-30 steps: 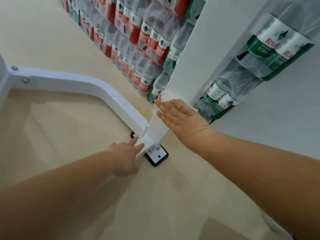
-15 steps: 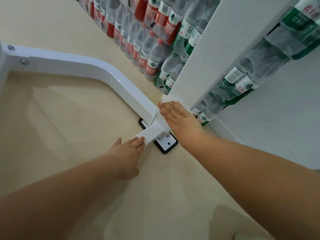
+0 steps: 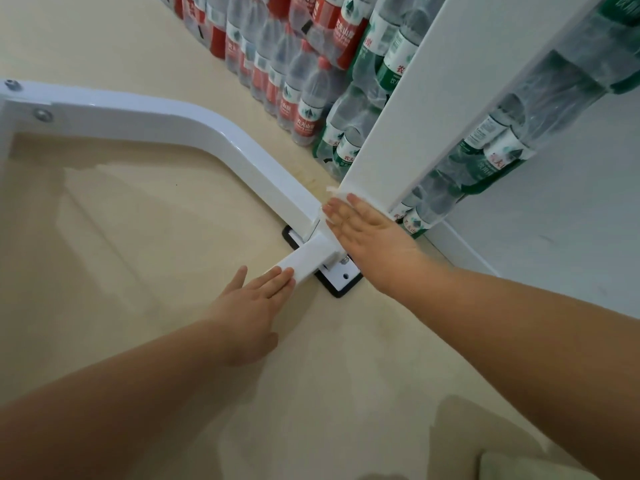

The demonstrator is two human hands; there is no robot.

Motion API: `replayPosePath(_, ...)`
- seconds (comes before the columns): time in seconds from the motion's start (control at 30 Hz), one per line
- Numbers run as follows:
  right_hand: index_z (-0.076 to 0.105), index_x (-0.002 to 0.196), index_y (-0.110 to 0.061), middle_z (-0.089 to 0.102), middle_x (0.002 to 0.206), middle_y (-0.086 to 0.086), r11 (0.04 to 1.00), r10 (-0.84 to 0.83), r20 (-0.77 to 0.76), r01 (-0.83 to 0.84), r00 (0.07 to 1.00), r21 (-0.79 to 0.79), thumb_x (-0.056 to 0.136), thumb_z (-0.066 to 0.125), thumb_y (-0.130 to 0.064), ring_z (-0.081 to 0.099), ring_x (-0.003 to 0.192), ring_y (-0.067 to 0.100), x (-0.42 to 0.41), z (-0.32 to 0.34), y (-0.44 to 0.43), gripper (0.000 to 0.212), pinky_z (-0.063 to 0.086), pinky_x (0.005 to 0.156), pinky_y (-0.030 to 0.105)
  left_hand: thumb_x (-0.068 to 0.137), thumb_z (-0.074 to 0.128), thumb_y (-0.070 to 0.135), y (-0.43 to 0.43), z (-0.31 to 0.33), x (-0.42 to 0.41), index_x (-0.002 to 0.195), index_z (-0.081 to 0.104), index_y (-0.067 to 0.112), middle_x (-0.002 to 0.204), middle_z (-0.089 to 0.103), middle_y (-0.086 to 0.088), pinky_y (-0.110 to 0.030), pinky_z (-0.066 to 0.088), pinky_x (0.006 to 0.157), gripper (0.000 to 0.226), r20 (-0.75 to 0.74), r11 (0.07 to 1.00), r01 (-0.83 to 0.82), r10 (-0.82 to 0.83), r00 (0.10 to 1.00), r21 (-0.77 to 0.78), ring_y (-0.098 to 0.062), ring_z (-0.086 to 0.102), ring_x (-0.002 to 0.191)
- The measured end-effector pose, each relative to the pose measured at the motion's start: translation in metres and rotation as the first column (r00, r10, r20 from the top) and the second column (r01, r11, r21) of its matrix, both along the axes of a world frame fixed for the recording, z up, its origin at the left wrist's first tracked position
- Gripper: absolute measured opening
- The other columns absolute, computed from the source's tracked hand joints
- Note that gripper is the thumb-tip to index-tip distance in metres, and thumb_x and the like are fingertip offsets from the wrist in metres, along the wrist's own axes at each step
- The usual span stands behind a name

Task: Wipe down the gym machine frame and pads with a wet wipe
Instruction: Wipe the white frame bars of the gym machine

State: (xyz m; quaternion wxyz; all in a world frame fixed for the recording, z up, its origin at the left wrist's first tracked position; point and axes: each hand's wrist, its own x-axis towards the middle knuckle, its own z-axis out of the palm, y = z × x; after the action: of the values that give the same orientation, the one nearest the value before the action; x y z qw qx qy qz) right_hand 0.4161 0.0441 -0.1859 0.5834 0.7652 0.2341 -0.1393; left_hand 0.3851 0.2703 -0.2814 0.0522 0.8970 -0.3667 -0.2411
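Observation:
A white gym machine frame lies low on the beige floor: a bent base bar [image 3: 166, 126] runs from the left to a joint where a tall white upright [image 3: 426, 81] rises. A short stub [image 3: 304, 259] sticks out toward me over a black-edged foot plate [image 3: 341, 280]. My right hand [image 3: 367, 230] presses a white wet wipe [image 3: 337, 194] flat against the bottom of the upright, fingers straight; only the wipe's edge shows past the fingertips. My left hand [image 3: 252, 306] rests with straight fingers on the end of the stub.
Shrink-wrapped packs of water bottles with red labels [image 3: 291, 53] and green labels [image 3: 485, 157] are stacked behind the upright along the wall. A white wall [image 3: 571, 220] with a skirting board stands at the right. Bolts [image 3: 42, 115] mark the frame's far left corner.
My right hand has slid the wipe down the upright to its bottom near the joint. My left hand has stayed on the stub's end.

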Motion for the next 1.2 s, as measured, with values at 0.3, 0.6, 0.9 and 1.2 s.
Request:
replayPosePath(0.3,-0.006,0.16,-0.006,-0.015,0.169,0.014,0.99,-0.14,-0.145,0.134,0.979,-0.047,0.107,0.025,-0.044,-0.019,0.155,0.034,-0.006,0.006,0.019,0.073,-0.019,0.121,0.055,0.092,0.042,0.063,-0.005,0.018,-0.01,0.158,0.02,0.012,0.167,0.013,-0.004,-0.046,0.003,0.125,0.087,0.069,0.999,0.031,-0.029,0.997,-0.026,-0.022,0.015,0.152)
replayPosePath(0.6,-0.015,0.156,0.002,-0.022,0.165,0.021,0.977,-0.074,-0.049,0.082,0.996,0.197,0.107,0.016,-0.033,-0.023,0.152,0.04,0.001,-0.016,0.006,0.069,-0.018,0.122,0.055,0.094,0.049,0.051,0.001,0.016,-0.006,0.16,0.014,0.021,0.168,0.005,0.007,-0.04,0.006,0.124,0.08,0.015,1.0,-0.018,0.018,1.0,-0.021,-0.013,0.008,0.154)
replayPosePath(0.9,-0.012,0.161,-0.015,-0.024,0.168,0.004,0.119,-0.407,-0.604,0.695,0.685,0.709,0.098,0.042,-0.024,-0.023,0.154,0.025,-0.012,-0.077,0.048,0.084,-0.011,0.125,0.046,0.089,0.05,0.063,0.089,0.037,-0.057,0.16,-0.001,0.025,0.169,-0.004,0.002,-0.044,0.015,0.124,0.095,-0.064,0.942,-0.294,0.307,0.949,0.164,-0.02,0.011,0.154)
replayPosePath(1.2,-0.013,0.161,-0.02,-0.027,0.166,-0.003,0.321,0.009,-0.552,0.521,0.834,0.791,0.093,0.036,-0.039,-0.027,0.152,0.016,-0.068,-0.097,0.087,0.086,-0.021,0.122,0.046,0.073,0.053,0.054,0.104,0.004,-0.069,0.131,0.051,0.014,0.122,0.06,-0.01,-0.038,0.054,0.078,0.071,0.125,0.96,-0.279,0.273,0.954,0.033,-0.034,0.064,0.093)
